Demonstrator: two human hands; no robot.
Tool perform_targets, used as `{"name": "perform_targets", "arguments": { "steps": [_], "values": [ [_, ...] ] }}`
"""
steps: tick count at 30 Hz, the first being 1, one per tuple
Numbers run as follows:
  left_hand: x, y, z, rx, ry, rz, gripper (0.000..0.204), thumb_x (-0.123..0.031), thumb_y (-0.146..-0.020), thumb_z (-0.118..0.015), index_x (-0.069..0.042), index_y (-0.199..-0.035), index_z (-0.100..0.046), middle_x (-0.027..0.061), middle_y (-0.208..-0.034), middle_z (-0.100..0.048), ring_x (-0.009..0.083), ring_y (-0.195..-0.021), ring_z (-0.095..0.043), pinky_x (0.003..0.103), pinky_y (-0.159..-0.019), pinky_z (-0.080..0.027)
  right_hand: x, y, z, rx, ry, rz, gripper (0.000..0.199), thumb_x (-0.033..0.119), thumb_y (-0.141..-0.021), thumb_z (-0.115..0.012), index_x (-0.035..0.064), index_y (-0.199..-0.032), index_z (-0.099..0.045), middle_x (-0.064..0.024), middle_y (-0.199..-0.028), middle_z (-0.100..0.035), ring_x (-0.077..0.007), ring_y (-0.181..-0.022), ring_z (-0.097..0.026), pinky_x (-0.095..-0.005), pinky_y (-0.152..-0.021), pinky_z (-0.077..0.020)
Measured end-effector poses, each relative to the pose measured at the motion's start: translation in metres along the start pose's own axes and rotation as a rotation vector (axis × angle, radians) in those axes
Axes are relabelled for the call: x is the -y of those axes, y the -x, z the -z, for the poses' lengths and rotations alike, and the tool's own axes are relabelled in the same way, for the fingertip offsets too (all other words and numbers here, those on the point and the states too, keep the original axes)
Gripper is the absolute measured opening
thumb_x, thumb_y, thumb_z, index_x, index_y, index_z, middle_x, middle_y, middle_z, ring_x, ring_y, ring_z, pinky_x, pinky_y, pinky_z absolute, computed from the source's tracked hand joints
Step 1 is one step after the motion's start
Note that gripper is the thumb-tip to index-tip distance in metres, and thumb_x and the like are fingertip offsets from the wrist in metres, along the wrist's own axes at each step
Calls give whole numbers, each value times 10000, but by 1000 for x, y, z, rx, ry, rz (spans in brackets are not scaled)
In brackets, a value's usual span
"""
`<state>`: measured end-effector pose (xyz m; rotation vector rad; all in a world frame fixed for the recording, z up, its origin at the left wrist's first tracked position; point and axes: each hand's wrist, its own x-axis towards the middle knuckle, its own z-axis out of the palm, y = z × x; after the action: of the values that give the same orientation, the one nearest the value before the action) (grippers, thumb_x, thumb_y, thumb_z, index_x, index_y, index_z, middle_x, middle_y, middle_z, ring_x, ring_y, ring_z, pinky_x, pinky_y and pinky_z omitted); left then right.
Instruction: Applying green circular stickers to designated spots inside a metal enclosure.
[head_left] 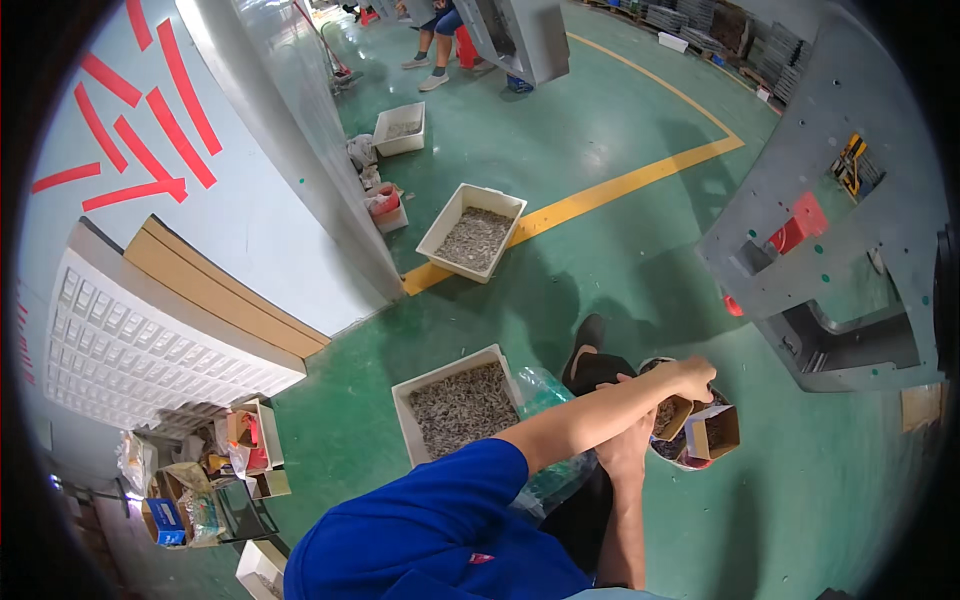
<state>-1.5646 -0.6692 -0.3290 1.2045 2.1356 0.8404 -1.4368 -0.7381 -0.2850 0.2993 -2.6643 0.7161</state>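
Four o'clock: left hand (692,379) hung half-curled over the tub (672,461), any pinch indiscernible; right hand (626,442) sat beside a brown box (671,418), grip hidden.

You've 2 hands: L hand (692,380), R hand (628,440). Under/next to your L hand: 1 rnd tub (672,462) w/ 2 sm. cardboard boxes (699,438). Left of your R hand: 1 clear plastic bag (541,388), 1 cream bin (408,430). Farther fwd-left: 2 similar bins (456,266). Well ahead: 1 co-worker (447,22), 2 shoes (434,82). Far left: 1 blue box (165,522).
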Motion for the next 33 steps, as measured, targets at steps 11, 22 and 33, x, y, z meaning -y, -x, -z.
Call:
{"name": "perform_targets", "arguments": {
  "steps": [11, 22, 33],
  "values": [
    [-3, 5, 5, 107, 5, 32, 445, -308, -780, -623, -17, -1117, -615, 195, -1090, -618, 334, -1018, -589, 407, -849, -479, -4, 4, -3, 19, -5, -26, 267, 244, -733, -617, 90, -949, -643, -33, -1001, -641, -265, -1123, -519, -450, -985, -298],
    [-4, 8, 6, 125, -47, -1, 424, -347, -783, -606, -39, -1072, -643, 181, -1044, -640, 334, -982, -607, 423, -831, -480, -2, 2, -3, 59, 22, -37, 283, 267, -726, -621, 79, -936, -648, -41, -1008, -643, -280, -1118, -516, -456, -981, -305],
    [-6, 13, 11, 157, -16, 21, 407, -340, -780, -612, -51, -1065, -649, 184, -1085, -623, 330, -1001, -599, 421, -843, -475, -1, 1, -3, 15, -12, -47, 283, 251, -710, -640, 73, -930, -650, -45, -997, -645, -287, -1120, -517, -466, -982, -303]
  ]
}}
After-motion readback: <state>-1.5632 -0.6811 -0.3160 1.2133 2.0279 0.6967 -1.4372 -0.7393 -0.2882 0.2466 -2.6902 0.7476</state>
